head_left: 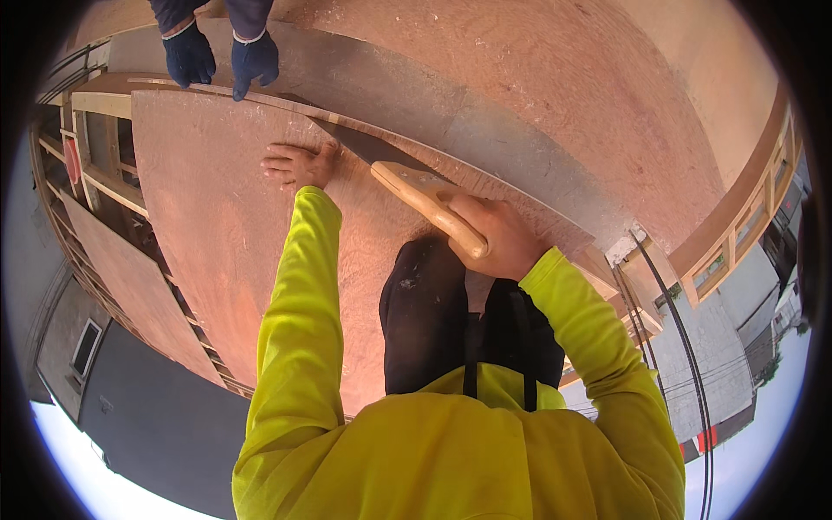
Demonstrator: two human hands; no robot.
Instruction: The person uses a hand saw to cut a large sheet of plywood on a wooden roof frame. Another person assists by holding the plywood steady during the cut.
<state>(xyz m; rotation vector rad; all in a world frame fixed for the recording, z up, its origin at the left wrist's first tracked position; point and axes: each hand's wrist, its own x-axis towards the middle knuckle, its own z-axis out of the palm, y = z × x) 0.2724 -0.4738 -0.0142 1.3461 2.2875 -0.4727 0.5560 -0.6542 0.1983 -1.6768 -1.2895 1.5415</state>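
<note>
A large reddish plywood sheet [208,225] lies under me, and my knees rest on it. My right hand [498,230] is wrapped round the wooden handle of a handsaw [416,192]. The saw's dark blade slants away to the far left and meets the sheet near its far edge, where a narrow strip of wood [390,128] runs alongside. Flat on the sheet, left of the blade, my left hand [299,165] presses with its fingers spread. Across from me, a co-worker's two dark blue gloved hands [221,61] touch the far end of the strip.
Beyond the cut edge lie a grey board [485,113] and another large plywood sheet [555,69]. Open timber framing [108,165] with gaps shows at the left, and more framing [750,217] at the right. A black cable [685,338] hangs down at the right edge.
</note>
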